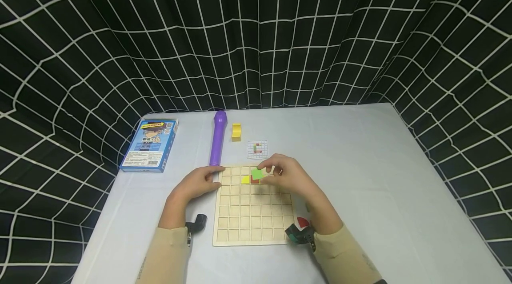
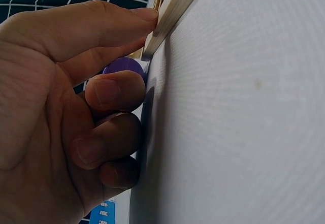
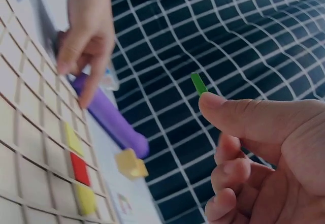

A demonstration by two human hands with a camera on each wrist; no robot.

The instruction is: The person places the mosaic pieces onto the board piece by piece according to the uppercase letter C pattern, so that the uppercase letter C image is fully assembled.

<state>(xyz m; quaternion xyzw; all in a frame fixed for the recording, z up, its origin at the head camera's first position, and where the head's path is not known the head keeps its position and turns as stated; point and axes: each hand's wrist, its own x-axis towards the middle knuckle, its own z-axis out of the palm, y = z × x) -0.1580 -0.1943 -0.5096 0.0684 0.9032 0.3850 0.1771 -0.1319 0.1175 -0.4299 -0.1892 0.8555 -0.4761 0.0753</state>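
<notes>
Between thumb and fingers, my right hand (image 1: 286,173) pinches a green square tile (image 1: 257,174) over the upper part of a wooden grid board (image 1: 234,222). The right wrist view has that tile edge-on at the thumb tip, raised off the board. Set in the grid are a yellow tile (image 3: 73,139), a red tile (image 3: 79,168) and another yellow tile (image 3: 86,199) in a row; from the head, the last is hidden. At the board's left edge, my left hand (image 1: 198,182) touches it with thumb and index finger, its other fingers bent (image 2: 114,132).
A pattern card (image 1: 258,150) lies just beyond the board, with a yellow block (image 1: 236,132) behind it. To the left are a purple tube (image 1: 218,139) and a blue box (image 1: 150,146). A red piece (image 1: 302,222) sits beside my right wrist.
</notes>
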